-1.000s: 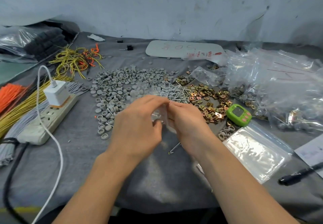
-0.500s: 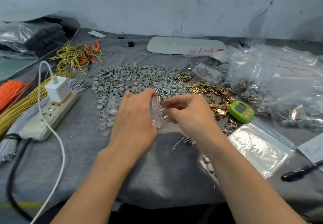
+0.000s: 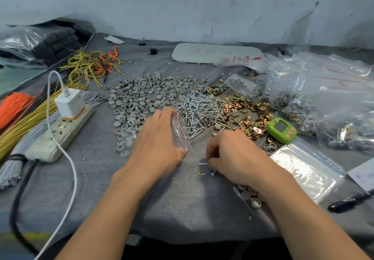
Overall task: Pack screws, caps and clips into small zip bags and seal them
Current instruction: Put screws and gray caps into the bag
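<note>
Filling step, screws. Left hand (image 3: 156, 140) grips small zip bag (image 3: 180, 133) upright just in front of the screw pile (image 3: 202, 109), fingers curled round its edge; whether the mouth is open, cannot tell. Right hand (image 3: 235, 156) down on the grey cloth (image 3: 182, 203), fingers curled, tips pinching the end of a loose screw (image 3: 202, 164); other strays lie just beside. Next, likely: lift screw, bring it to the bag mouth, drop it in point-first. Caps (image 3: 141, 95) and clips (image 3: 245, 107) wait behind.
</note>
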`<state>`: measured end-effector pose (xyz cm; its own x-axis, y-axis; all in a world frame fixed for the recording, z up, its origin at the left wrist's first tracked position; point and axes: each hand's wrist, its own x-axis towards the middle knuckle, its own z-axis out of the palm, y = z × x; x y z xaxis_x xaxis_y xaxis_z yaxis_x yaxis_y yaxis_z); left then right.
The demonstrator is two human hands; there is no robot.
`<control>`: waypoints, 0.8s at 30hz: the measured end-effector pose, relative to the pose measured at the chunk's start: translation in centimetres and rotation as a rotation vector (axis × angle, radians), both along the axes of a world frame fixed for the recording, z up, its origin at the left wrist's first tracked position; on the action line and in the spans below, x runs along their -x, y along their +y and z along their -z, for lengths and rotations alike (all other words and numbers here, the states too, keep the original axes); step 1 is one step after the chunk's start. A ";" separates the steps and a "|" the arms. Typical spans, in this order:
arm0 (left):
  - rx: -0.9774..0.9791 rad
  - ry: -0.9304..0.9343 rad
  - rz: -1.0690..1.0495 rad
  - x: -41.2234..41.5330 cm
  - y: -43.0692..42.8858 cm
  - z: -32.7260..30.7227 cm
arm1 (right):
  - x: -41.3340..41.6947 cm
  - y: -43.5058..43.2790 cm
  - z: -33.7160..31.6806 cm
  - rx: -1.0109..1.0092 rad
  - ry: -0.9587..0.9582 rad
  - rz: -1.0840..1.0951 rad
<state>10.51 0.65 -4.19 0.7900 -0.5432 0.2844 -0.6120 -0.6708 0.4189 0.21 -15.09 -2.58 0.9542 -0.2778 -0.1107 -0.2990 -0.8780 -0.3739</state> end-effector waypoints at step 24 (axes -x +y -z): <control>0.343 0.209 -0.071 -0.1 -1.0 -0.8 | -0.3 -2.2 -0.7 -0.466 -0.462 0.172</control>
